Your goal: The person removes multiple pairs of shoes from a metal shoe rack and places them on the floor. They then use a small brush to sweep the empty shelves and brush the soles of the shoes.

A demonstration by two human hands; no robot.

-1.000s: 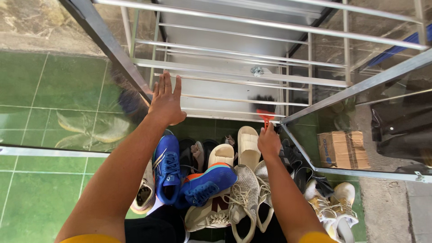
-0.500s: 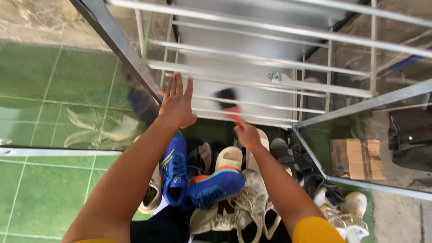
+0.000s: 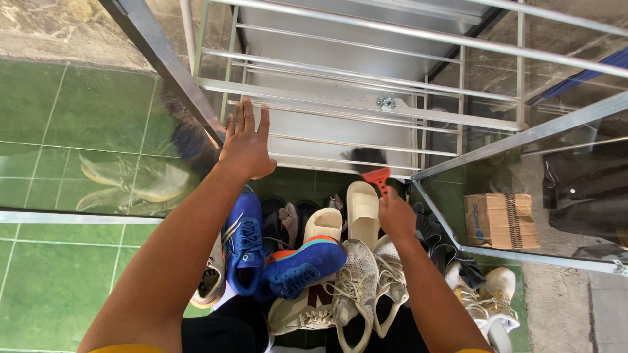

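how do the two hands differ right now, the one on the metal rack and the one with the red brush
The left hand lies open, fingers spread flat on the silver metal rack's front rail; the right hand is closed around the red-handled brush with black bristles. The left reaches further forward, to the rack's left corner; the right sits lower, above the pile of shoes. Both arms are bare.

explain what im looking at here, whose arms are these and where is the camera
The camera sits on a person's head and looks down, so the two bare arms are that person's own. The left hand rests open and flat against the edge of a metal shoe rack with rail shelves. The right hand grips a small brush with a red handle, its dark bristles at a lower rail. Below the arms lies a pile of footwear on green floor tiles: blue sneakers, cream slides, pale mesh trainers. A cardboard box shows at right.
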